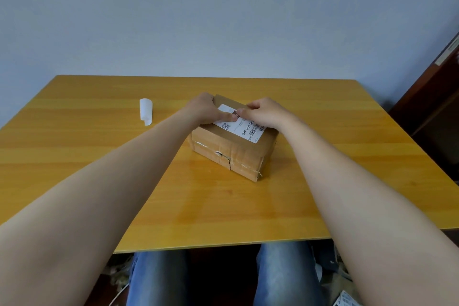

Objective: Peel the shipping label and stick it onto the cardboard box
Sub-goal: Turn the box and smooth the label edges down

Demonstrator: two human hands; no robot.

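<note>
Looking down through the head cam: the cardboard box [231,149] sits about mid-table [335,161], turned at an angle, with a split and some loose tape on its near side. The shipping label [246,129] is lying on the box's top face, and the barcode end nearest me looks flat. Its far end is mostly covered by both hands, so I can't say how well it's stuck down there. The left hand [205,108] rests on the far-left corner of the box with its thumb stretched straight across the label. Its other fingers drop over the far edge out of sight, so I can't tell if they're gripping the box or just resting. The right hand [267,112] has its fingers curled and bunched together, tips down on the label next to the left thumb. Whether they're pinching an edge or only pressing, I honestly can't tell from this angle. Off to the left, well apart from the box, there's a curled strip of white backing paper [146,112]. The print on the label is mostly too small to read.
</note>
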